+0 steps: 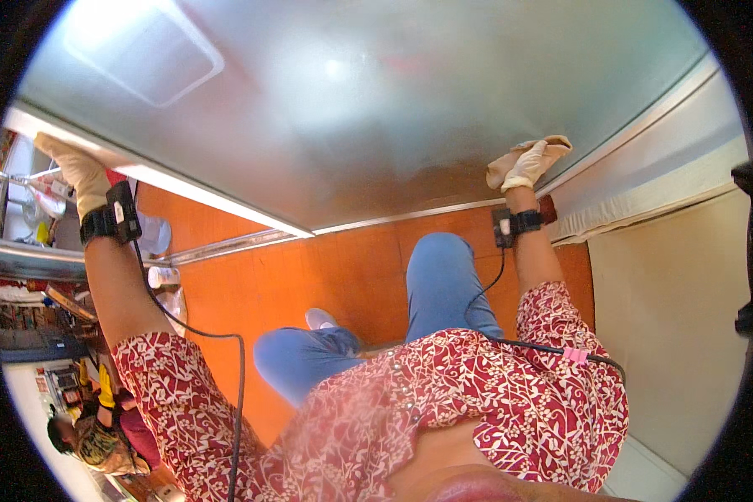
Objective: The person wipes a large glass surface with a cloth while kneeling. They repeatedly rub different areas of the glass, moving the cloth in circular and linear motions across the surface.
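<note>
A large glossy grey door panel [364, 132] with a pale metal frame fills the space before me. My right hand [527, 168], in a pale glove, presses a folded beige cloth [498, 174] to the panel's surface, near its lower right corner. On the far left, my left hand [75, 168], also gloved, holds the panel's white edge [163, 181]; its fingertips are partly hidden there. Both wrists carry a strapped black device with a cable.
Orange tiled floor [276, 276] lies below, with a metal floor track [226, 243]. Cluttered shelves [37, 257] and a white tub [163, 277] stand to the left. A person [103, 439] in yellow gloves is at lower left. A beige panel [671, 301] borders the right.
</note>
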Tool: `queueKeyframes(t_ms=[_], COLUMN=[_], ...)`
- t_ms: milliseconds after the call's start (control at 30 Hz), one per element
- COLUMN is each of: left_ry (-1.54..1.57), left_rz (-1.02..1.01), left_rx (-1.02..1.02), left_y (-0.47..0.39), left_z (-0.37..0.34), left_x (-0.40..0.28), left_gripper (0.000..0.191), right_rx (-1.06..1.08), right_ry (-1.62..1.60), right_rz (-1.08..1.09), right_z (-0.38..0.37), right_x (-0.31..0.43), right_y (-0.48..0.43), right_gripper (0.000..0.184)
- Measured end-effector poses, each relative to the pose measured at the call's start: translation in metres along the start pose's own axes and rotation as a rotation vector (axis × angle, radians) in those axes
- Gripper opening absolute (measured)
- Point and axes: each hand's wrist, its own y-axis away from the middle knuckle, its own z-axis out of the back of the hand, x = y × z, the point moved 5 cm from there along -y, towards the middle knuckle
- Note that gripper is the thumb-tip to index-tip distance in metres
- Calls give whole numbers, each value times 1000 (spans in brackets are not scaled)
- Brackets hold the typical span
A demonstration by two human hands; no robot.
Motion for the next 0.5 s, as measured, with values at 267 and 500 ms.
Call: queueKeyframes(t_ms=[267,500], left_ry=[262,-415], left_rz=[27,141], left_rx=[12,-78], left_y=[0,-22], left_z=[31,69], left_x=[8,13], left_gripper=[68,70], right_rx=[287,373], right_ry=[-111,215], right_rz=[233,871], right_z=[-65,-104], right_x=[95,157], right_y=[112,209], right_gripper=[45,69])
